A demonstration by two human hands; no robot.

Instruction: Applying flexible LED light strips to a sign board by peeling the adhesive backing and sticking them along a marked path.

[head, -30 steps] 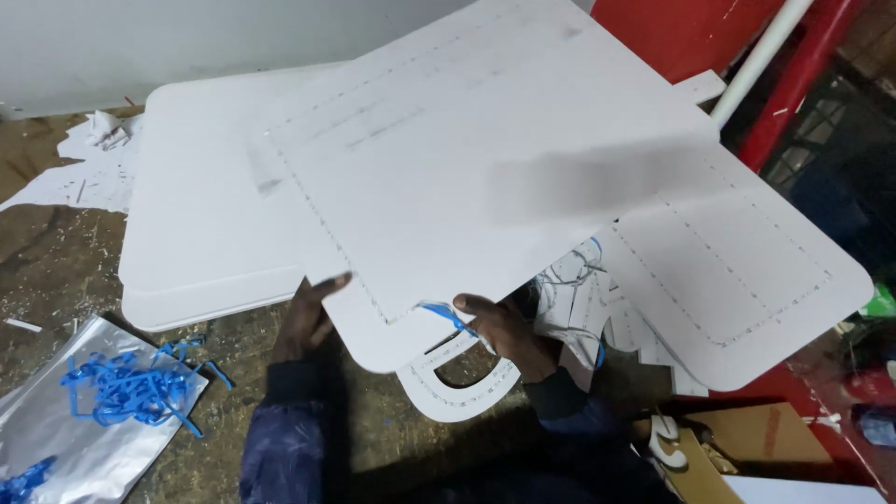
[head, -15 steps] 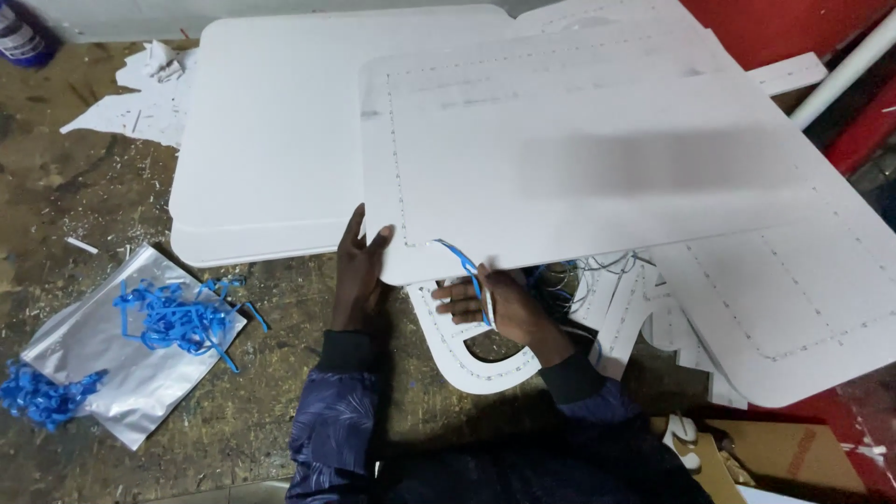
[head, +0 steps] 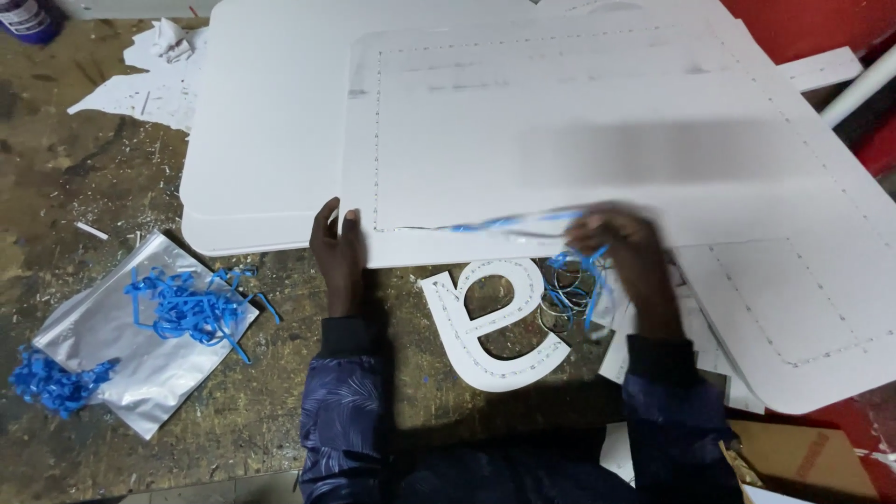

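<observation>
My left hand (head: 338,250) presses flat on the near edge of a large white sheet (head: 551,140) marked with a dotted outline. My right hand (head: 623,250), blurred by motion, grips a thin blue strip (head: 509,224) that stretches along the sheet's near edge, lifted off it. A loose tangle of blue strip (head: 566,280) hangs below that hand. A white cut-out letter shape (head: 490,322) lies on the bench between my forearms.
A silver bag (head: 140,359) at the left carries a pile of blue strips (head: 187,303); more blue strips (head: 51,381) lie beside it. White offcuts (head: 140,89) sit at the far left, a dark bottle (head: 28,19) in the corner. Another dotted white panel (head: 793,308) lies right.
My right hand has moved to the right, drawing the blue strip off the sheet's edge. The view has shifted so the letter cut-out shows fully. My left hand stays on the sheet.
</observation>
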